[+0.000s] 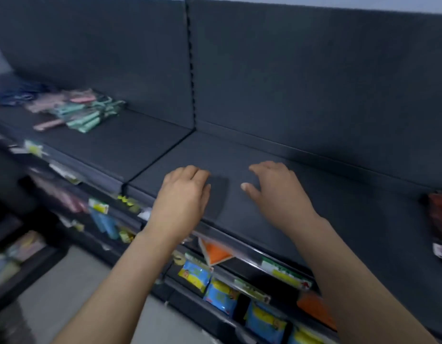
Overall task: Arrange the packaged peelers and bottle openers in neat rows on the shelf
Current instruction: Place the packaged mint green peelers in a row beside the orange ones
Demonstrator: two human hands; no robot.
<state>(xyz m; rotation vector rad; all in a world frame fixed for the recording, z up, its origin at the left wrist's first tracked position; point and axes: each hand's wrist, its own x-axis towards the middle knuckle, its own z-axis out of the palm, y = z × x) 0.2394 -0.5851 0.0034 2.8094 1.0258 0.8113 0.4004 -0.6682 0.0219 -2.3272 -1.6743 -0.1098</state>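
Left hand, right hand relaxed, palms down over shelf.

Bare forearms all the way down
Left hand and right hand are bare as well, and the right thumbnail looks trimmed pretty short.

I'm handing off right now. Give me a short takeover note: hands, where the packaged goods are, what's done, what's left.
Left hand: fingers bent down onto a dark flat patch on the shelf; grip unclear.
Right hand: loosely bent over the bare shelf, holding nothing.
Packaged items: a loose heap at the shelf's far left, too blurred to tell the types. Red packs sit at the right edge.
Done: no neat rows visible.
Left: bring the heap over and lay it out in rows.
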